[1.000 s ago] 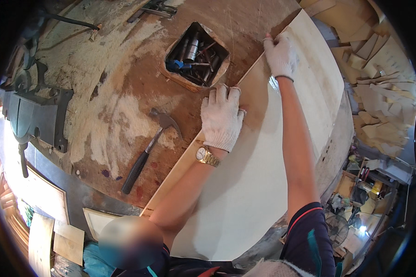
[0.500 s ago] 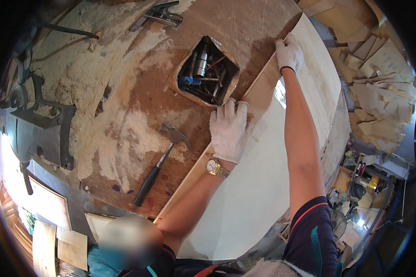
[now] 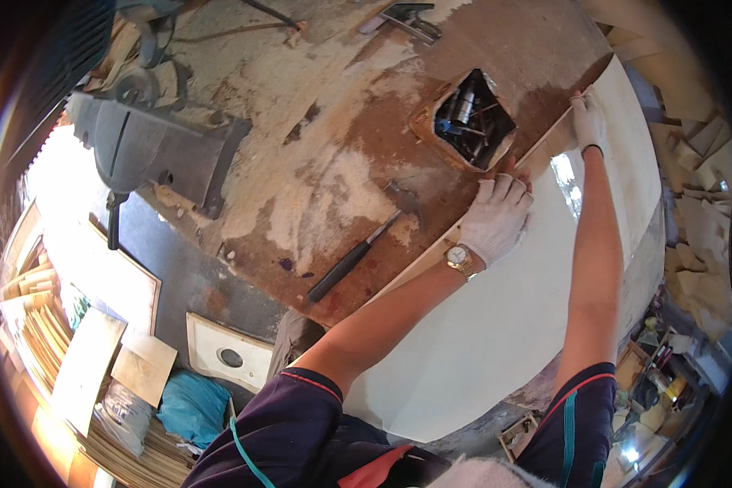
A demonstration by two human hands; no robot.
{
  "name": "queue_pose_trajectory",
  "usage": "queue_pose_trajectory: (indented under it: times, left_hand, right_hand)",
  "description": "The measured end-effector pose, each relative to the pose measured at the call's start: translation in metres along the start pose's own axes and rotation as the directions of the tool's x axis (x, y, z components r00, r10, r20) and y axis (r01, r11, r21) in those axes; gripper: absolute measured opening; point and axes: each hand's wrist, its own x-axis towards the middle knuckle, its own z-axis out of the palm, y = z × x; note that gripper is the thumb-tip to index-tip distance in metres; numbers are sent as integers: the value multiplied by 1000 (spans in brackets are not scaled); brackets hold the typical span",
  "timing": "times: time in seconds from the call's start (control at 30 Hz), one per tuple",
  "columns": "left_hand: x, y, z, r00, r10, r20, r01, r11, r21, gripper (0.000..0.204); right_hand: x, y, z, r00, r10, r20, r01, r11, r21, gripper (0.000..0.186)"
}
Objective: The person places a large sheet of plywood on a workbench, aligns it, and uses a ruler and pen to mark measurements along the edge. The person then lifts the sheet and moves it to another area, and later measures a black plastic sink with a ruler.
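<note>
While one pale sheet lies slantwise over the right part of the wooden surface, one box of jumbled metal pieces stands close off its long edge, just ahead of the left grip. Left fingers bend at that edge; cannot tell if closed on it. Right grip, farther along, curls at the same edge; tightness unclear. Counted nearby: one hammer, one grey vise, one dark hand tool farther off. Box contents overlap, uncountable.
</note>
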Motion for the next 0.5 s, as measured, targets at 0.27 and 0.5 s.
queue_pose_trajectory:
  times: [0.27, 0.5]
  left_hand:
    - [8, -19, 4, 1000, 17, -24, -17, 1000, 12, 73]
    - [10, 0, -3, 990, 60, 128, -63, 998, 24, 78]
  right_hand:
    - [-118, -175, -100, 976, -207, -66, 215, 962, 166, 37]
    - [-300, -285, -70, 245, -820, 518, 815, 463, 348, 19]
